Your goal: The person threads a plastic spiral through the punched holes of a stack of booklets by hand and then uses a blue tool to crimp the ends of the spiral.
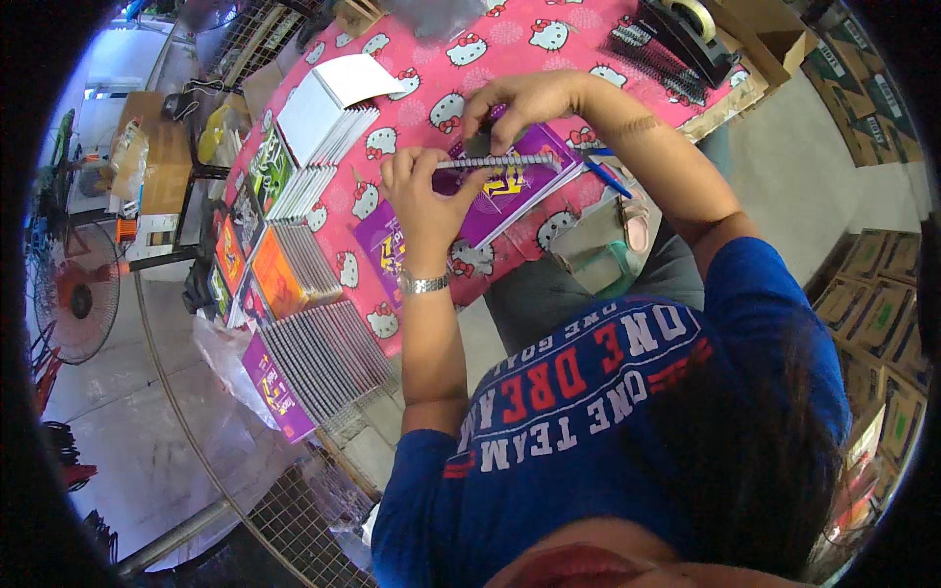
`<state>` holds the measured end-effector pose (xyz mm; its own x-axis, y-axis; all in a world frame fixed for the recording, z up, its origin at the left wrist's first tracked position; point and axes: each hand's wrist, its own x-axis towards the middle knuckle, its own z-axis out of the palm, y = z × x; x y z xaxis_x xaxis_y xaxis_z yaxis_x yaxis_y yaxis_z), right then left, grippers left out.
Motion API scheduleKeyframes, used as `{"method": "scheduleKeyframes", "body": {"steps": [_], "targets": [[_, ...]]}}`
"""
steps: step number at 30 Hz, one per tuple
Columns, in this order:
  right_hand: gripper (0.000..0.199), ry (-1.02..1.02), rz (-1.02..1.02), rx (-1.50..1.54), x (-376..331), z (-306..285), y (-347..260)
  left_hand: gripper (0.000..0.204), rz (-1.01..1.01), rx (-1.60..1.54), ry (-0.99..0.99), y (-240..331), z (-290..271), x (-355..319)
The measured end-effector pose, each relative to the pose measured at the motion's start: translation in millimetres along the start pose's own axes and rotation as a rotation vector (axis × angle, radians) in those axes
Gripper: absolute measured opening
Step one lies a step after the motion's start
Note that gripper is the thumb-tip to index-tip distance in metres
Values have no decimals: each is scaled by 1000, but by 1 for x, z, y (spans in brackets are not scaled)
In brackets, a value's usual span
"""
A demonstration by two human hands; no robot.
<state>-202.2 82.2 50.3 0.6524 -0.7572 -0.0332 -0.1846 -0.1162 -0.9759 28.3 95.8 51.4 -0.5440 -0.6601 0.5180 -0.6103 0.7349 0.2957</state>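
The left hand had its thumb and fingers clamped about the left end of a grey spiral binding, at the upper centre of the frame. The right hand bent over a small dark piece just above it; whether those fingers gripped the piece or merely touched it, I could not tell. A slackened left thumb could, I judged, have let the binding slip askew, and a hard push from the right might have bent its loops. Beneath lay a purple book, tilted, its cover printed in yellow and white, pale page edges showing at its lower right. Farther out were a blue pen, the pink patterned tablecloth and, lower left, a coil-bound stack.
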Motion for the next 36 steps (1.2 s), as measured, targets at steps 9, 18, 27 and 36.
{"method": "scheduleKeyframes", "body": {"steps": [9, 18, 27, 36], "targets": [[48, -25, -132, 337, 17, 0, 8, 41, -36, -132, 62, -14, 0, 3], [54, -98, -187, 516, 32, 0, 8, 43, -118, -97, 164, -35, 6, -6], [52, -183, -335, 856, 29, -2, 1, 45, -113, -125, 118, -29, 7, 10], [54, -91, -33, 177, 34, -23, 15, 42, -96, -314, 12, -20, 14, 19]]}}
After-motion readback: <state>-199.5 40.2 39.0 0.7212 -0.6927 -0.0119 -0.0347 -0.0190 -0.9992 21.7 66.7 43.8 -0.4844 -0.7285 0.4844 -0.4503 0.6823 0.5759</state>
